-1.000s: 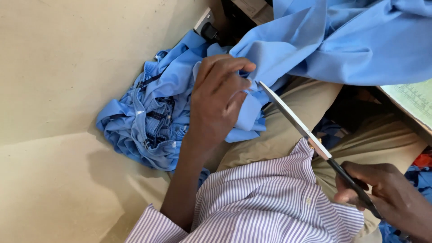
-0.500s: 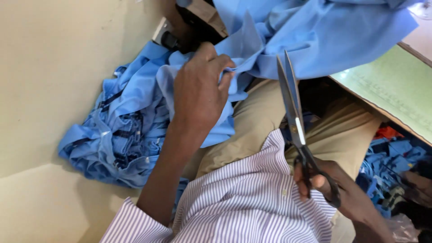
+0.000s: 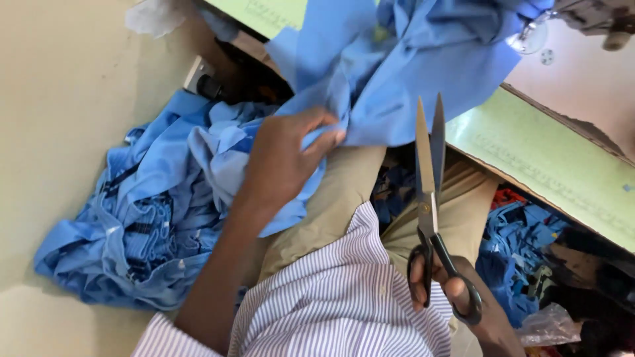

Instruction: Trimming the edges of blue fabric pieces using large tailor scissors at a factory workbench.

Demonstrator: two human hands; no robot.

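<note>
left hand [image 3: 284, 165] pinched the blue fabric [image 3: 410, 79] hanging off the table edge [image 3: 549, 165]; right hand [image 3: 456, 297] gripped scissors [image 3: 430, 198], blades slightly parted, near the cloth. no cut visible yet.

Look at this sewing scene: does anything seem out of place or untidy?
Yes. Blue fabric scraps are strewn under the green table edge, and a blue garment heap lies crumpled below the left hand.

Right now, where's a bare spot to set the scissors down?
Bare green table top right of the scissors, below the hanging blue cloth. Crowded: blue fabric pile beside the left hand, and scraps by the right hand.
</note>
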